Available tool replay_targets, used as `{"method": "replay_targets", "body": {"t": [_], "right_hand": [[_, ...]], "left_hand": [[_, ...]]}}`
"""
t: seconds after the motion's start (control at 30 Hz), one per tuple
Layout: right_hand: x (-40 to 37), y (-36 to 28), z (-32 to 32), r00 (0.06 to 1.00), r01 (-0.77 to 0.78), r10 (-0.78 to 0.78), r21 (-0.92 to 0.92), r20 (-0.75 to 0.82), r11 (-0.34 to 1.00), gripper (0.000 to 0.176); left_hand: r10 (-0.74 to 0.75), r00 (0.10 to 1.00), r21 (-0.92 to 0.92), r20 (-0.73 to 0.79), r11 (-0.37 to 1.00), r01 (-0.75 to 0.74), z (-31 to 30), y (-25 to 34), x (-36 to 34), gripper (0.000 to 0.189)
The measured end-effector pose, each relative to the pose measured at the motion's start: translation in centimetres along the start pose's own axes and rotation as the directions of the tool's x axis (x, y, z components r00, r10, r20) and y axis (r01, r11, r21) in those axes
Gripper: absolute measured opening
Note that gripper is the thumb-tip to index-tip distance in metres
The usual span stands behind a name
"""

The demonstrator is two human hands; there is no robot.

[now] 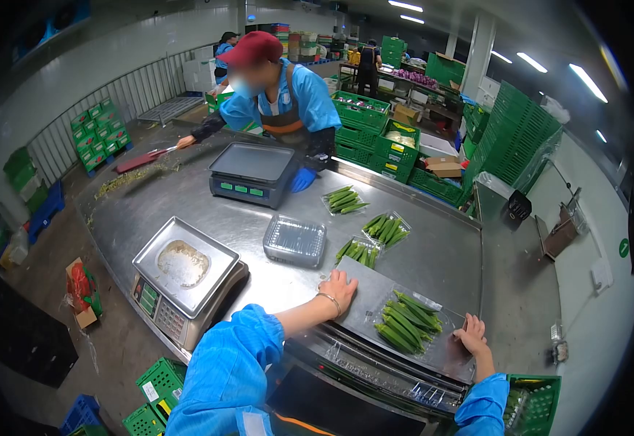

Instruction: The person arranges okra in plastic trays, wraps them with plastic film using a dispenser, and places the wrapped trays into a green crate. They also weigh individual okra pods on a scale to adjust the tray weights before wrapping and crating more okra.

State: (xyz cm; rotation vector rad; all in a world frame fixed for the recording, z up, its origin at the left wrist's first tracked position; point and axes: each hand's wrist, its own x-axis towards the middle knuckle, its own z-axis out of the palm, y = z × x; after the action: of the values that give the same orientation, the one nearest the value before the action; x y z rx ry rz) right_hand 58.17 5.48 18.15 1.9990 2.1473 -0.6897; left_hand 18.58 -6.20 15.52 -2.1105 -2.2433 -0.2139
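My left hand (pixel 340 292) lies with its fingers stretched out on the left part of a flat grey metal plate (pixel 364 280). At the plate's right side is my right hand (pixel 473 336), its fingers extended and its thumb apart, close to clear plastic. Between my hands, green okra pods (pixel 408 323) lie in a clear plastic tray on the plate. Beyond the plate sit more okra packs: one just behind it (pixel 359 252), a second (pixel 387 229) and a third (pixel 344 199) farther back. Left of them stands a stack of clear plastic trays (pixel 295 240).
A weighing scale (pixel 186 265) stands on the steel table (pixel 433 240) at my left, a second scale (pixel 250 171) beyond it. Across the table, a co-worker (pixel 288 102) holds a red dustpan-like tool (pixel 143 160) over green scraps. Green crates (pixel 513 138) are stacked back right.
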Motion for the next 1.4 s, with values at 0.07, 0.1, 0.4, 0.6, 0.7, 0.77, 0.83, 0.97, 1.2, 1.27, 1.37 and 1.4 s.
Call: {"method": "replay_targets", "body": {"t": [0.07,0.1,0.4,0.6,0.7,0.77,0.83,0.97,1.2,1.27,1.37,1.4], "right_hand": [[0.4,0.4,0.1,1.0,-0.012,0.012,0.053,0.008,0.999,0.087],[0.3,0.2,0.0,1.0,-0.018,0.017,0.08,0.011,0.997,0.088],[0.2,0.3,0.0,1.0,0.01,-0.01,0.015,0.004,1.0,0.086],[0.4,0.4,0.1,1.0,0.007,-0.007,0.037,-0.007,0.999,0.084],[0.5,0.5,0.2,1.0,0.008,-0.007,0.025,-0.008,1.0,0.083],[0.6,0.6,0.1,1.0,0.013,-0.012,0.019,-0.003,1.0,0.083],[0.8,0.9,0.3,1.0,0.012,-0.012,0.015,-0.001,1.0,0.083],[0.5,0.5,0.2,1.0,0.004,-0.003,0.048,-0.009,0.999,0.084],[0.0,0.0,-0.1,1.0,0.005,-0.005,0.016,0.003,1.0,0.086],[0.3,0.3,0.0,1.0,0.005,-0.006,0.026,0.007,1.0,0.086],[1.6,1.4,0.2,0.999,0.025,-0.027,0.067,0.018,0.997,0.086],[1.5,1.5,0.1,0.999,0.034,-0.036,0.084,0.022,0.996,0.086]], "left_hand": [[-0.002,1.0,0.0,0.008,1.0,0.002,0.0,0.0,0.0,0.034],[-0.005,1.0,0.001,0.018,1.0,0.004,-0.1,0.0,0.0,0.034],[-0.004,1.0,0.0,0.023,1.0,0.004,-0.5,0.1,-0.1,0.034],[0.003,1.0,-0.019,0.027,1.0,-0.003,-0.5,0.0,-0.1,0.033],[0.002,0.999,-0.011,0.034,1.0,-0.001,-0.8,0.0,-0.1,0.033],[0.0,0.999,-0.013,0.032,1.0,0.001,-0.6,0.1,-0.1,0.032],[-0.005,1.0,-0.024,0.017,1.0,0.005,-0.2,0.0,0.1,0.032],[0.001,0.996,-0.002,-0.087,1.0,-0.001,1.2,-0.2,0.2,0.023],[-0.008,1.0,-0.014,-0.028,1.0,0.008,0.4,0.0,0.2,0.025],[-0.008,1.0,-0.016,-0.019,1.0,0.008,0.4,-0.1,0.2,0.026],[0.002,1.0,-0.023,0.016,1.0,-0.002,-0.3,0.0,0.0,0.032],[0.004,1.0,-0.025,0.01,1.0,-0.004,-0.3,0.0,0.0,0.032]]}}
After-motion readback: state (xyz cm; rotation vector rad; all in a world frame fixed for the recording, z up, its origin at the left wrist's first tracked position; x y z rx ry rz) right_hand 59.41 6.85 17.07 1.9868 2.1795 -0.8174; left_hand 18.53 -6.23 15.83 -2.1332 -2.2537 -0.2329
